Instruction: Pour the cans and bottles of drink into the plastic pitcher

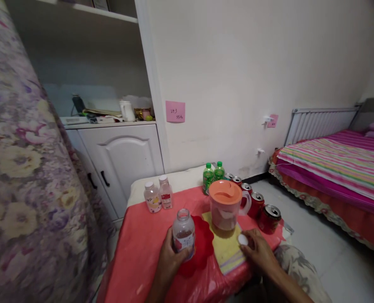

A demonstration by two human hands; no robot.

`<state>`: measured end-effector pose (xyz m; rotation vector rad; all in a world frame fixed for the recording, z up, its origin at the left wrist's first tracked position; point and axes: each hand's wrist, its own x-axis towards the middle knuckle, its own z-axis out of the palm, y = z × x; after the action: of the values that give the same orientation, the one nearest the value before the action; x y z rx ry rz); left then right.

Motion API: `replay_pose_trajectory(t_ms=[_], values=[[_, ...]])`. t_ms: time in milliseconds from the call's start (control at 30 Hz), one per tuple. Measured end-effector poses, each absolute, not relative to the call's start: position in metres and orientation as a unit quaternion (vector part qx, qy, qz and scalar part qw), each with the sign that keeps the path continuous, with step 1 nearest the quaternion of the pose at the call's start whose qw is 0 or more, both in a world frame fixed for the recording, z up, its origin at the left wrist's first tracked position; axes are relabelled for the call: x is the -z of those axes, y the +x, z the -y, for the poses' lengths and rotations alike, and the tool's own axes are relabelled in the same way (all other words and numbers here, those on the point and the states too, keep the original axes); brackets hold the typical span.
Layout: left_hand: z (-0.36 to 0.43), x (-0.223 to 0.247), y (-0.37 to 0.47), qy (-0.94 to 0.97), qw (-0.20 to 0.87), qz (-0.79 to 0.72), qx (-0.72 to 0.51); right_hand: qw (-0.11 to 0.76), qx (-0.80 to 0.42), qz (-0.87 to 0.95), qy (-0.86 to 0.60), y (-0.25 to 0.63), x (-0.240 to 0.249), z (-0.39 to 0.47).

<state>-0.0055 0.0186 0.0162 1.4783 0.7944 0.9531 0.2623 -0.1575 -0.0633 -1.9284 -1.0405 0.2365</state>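
Observation:
My left hand [170, 256] is wrapped round a clear plastic bottle [184, 235], which has no cap on its mouth and a printed label. The bottle is upright over a red scalloped tray [204, 237]. Between the fingers of my right hand [258, 248] is a small white bottle cap [242, 240], held above the edge of a yellow cloth [226, 250]. On that cloth stands a clear pitcher [224, 219] with an orange lid [225, 192], just beyond my right hand.
Two white-capped bottles [153, 198] stand at the table's back left. Green-capped bottles [208, 179] are behind the pitcher, and several drink cans [269, 219] line the right edge. A red plastic sheet [136, 248] covers the table. A bed [338, 160] stands to the right.

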Motion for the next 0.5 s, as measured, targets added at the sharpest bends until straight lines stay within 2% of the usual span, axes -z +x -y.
replay_pose_trajectory(t_ms=[367,500], values=[[-0.013,-0.026,-0.019,0.625,0.597,-0.323,-0.385,0.479,-0.094,0.433,-0.758,0.254,0.058,0.161],[-0.009,-0.025,-0.018,0.608,0.603,-0.312,-0.412,0.526,-0.160,0.431,-0.716,0.239,0.035,0.169]])
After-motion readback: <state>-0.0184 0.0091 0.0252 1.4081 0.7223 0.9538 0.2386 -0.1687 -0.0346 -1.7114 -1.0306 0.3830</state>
